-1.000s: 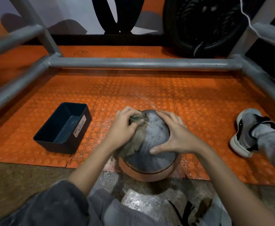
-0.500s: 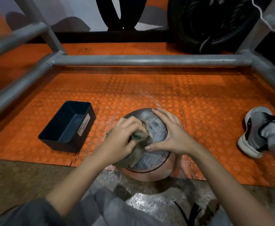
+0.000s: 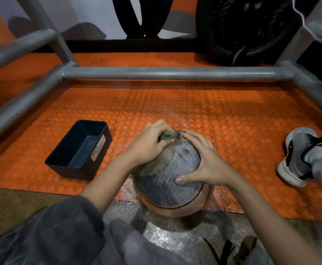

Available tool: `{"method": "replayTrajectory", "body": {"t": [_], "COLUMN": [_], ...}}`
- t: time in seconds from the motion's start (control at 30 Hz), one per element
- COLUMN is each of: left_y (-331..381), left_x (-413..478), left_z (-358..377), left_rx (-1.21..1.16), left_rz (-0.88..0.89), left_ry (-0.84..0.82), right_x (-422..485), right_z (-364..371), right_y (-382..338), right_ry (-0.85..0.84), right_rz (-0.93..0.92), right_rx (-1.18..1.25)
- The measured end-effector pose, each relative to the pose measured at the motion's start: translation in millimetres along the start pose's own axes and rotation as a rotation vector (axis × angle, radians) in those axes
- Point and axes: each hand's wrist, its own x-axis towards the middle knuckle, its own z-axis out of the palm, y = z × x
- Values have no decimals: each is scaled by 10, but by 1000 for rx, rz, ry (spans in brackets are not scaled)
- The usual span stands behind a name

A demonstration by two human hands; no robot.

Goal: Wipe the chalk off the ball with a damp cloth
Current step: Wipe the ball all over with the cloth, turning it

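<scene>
An orange ball (image 3: 170,188) with a grey patterned panel sits on the floor at the near edge of the orange studded mat. My left hand (image 3: 148,145) grips a bunched greenish-brown cloth (image 3: 156,163) and presses it on the ball's upper left side. The cloth hangs down over the ball's left flank. My right hand (image 3: 204,165) lies spread on the right half of the ball, fingers straight and thumb across the panel, steadying it.
A dark rectangular bin (image 3: 80,150) labelled "waste basket" stands to the left of the ball. A grey metal tube frame (image 3: 166,72) surrounds the mat. My shoe (image 3: 297,155) rests at the right. A black tyre (image 3: 242,29) leans at the back.
My left hand has carried the cloth up from the ball's left middle to its far top edge. The right hand has slid slightly lower on the right side.
</scene>
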Motion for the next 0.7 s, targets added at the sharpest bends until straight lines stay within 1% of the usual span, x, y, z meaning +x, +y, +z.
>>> {"method": "replayTrajectory", "body": {"t": [0.07, 0.1, 0.2, 0.3, 0.37, 0.5, 0.57, 0.6, 0.7], "left_y": [102, 145, 176, 105, 14, -125, -152, -136, -49], "left_x": [-300, -446, -690, -562, -308, 206, 312, 300, 22], "left_z": [-8, -5, 12, -5, -20, -33, 5, 19, 36], "left_rx": [48, 55, 68, 49, 32, -47, -47, -44, 27], "left_rz": [130, 166, 175, 176, 108, -127, -166, -133, 51], "left_ry": [-28, -61, -122, -70, -33, -18, -27, -28, -35], "right_x": [25, 41, 68, 46, 29, 11, -3, -9, -12], "right_z": [-11, -14, -9, 8, 21, 25, 16, 8, -21], "right_y": [15, 18, -3, -32, -33, -32, -21, -7, 33], "right_ry": [-9, -7, -21, -28, -19, -24, -8, 2, -2], "right_rz": [6, 7, -5, -6, -8, -20, -11, -10, -14], "right_rx": [3, 0, -12, -16, -25, -20, 2, 13, 35]}}
